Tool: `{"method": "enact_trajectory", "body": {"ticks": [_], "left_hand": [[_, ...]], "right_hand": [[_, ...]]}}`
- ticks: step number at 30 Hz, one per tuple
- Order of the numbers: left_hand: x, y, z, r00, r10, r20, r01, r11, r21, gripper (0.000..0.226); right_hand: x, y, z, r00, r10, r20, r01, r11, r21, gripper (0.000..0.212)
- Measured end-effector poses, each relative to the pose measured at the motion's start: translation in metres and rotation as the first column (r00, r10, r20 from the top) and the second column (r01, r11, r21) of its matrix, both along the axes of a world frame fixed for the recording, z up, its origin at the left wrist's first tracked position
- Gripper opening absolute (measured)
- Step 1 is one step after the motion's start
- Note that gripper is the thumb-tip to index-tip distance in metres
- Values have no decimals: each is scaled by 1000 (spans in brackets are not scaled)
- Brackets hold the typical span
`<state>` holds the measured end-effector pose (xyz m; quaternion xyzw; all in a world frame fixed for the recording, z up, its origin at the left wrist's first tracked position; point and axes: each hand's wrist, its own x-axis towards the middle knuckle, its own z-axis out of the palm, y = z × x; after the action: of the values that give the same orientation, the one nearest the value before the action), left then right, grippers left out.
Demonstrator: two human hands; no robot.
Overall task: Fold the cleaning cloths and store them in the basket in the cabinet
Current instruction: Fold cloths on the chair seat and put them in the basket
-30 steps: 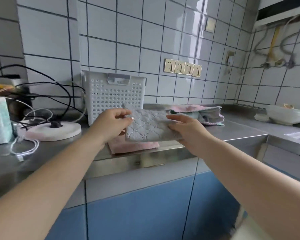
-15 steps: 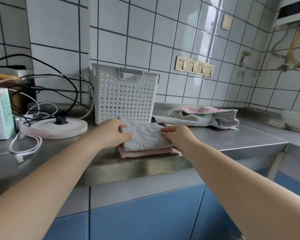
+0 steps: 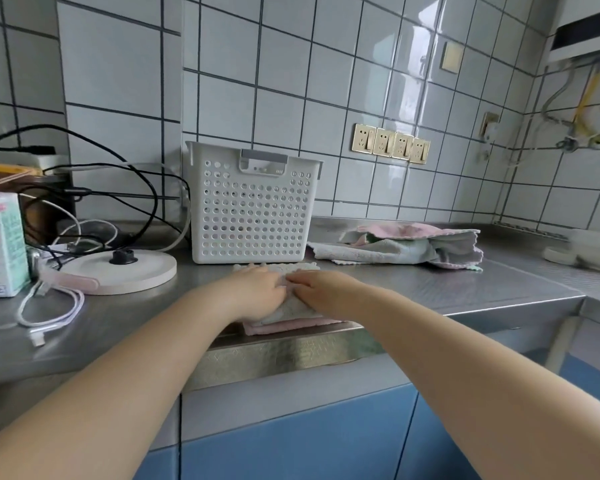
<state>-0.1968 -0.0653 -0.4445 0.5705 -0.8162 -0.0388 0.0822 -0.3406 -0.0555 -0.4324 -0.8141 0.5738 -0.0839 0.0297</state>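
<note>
Both hands [image 3: 284,292] atop edge-side cloths [image 3: 293,311]

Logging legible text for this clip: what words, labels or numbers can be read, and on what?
None can be quoted.
Carton at left: coloured print and a QR-like code, too blurred to read.
White basket: no text visible.
Wall sockets: no readable marking.

Folded grey cloth [image 3: 293,308] lies flat atop a folded pink cloth [image 3: 284,328] at counter's front edge, w/ white perforated basket [image 3: 253,216] upright just behind; unfolded cloth pile [image 3: 406,249] to its right.
</note>
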Motion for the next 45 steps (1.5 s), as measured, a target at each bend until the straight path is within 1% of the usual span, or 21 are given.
{"method": "enact_trajectory", "body": {"ticks": [3,6,8,9,11,13,14,16,20,22,24,26,29,33,35,37,38,40,42,43,45], "left_hand": [[11,-1,-5,998,62,-7,-62,995,84,57],[15,1,-7,997,72,-9,-70,990,123,60],[14,2,-5,997,71,-17,-68,992,104,58],[13,3,-3,997,63,-32,-62,997,55,55],[11,10,2,994,15,-113,-28,992,-120,49],[5,20,8,966,-93,-240,9,944,-331,42],[-2,26,10,944,-166,-285,36,910,-412,38],[-20,39,14,891,-288,-350,86,866,-493,29],[-70,61,5,807,-441,-393,213,837,-504,20],[-104,74,-5,774,-503,-384,296,825,-481,21],[-127,84,-16,749,-538,-387,357,820,-448,30],[-155,96,-36,722,-564,-401,424,818,-389,33],[-202,116,-77,673,-591,-445,511,806,-297,28],[-259,146,-140,645,-594,-480,628,770,-110,17],[-288,165,-171,641,-585,-496,669,743,-12,18],[-305,179,-198,649,-554,-521,691,717,97,19],[-317,187,-214,657,-536,-530,698,698,160,20],[-334,198,-241,680,-492,-544,696,667,266,22],[-353,208,-267,696,-454,-556,689,639,340,23],[-362,212,-280,706,-440,-555,685,623,377,26],[-378,220,-302,728,-449,-518,674,610,417,34]], "right_hand": [[-16,-1,-6,995,-61,78,55,995,78,45],[-22,0,-15,975,-128,181,104,985,139,50],[-24,0,-20,970,-134,202,125,990,57,50],[-26,2,-20,966,-125,226,136,990,-35,49],[-32,9,-17,945,-66,320,150,957,-248,39],[-43,19,-14,918,-3,396,164,913,-373,26],[-52,25,-13,913,-3,409,182,899,-398,22],[-71,40,-13,907,-18,421,211,884,-417,20],[-126,76,-19,894,-90,439,287,868,-406,18],[-164,104,-29,889,-166,426,348,850,-395,18],[-194,127,-39,889,-227,399,382,847,-370,17],[-229,160,-57,864,-313,394,450,832,-325,15],[-279,219,-95,804,-471,362,568,788,-235,14],[-326,296,-154,661,-676,327,725,687,-46,15],[-346,327,-188,575,-780,247,801,598,22,15],[-358,346,-221,514,-840,175,845,530,66,17],[-363,357,-238,465,-872,153,869,482,110,22],[-372,371,-269,371,-920,125,894,390,219,40],[-381,381,-293,322,-943,88,897,333,289,56],[-386,385,-301,331,-941,65,892,335,304,61],[-392,388,-315,398,-917,22,869,385,311,68]]}}
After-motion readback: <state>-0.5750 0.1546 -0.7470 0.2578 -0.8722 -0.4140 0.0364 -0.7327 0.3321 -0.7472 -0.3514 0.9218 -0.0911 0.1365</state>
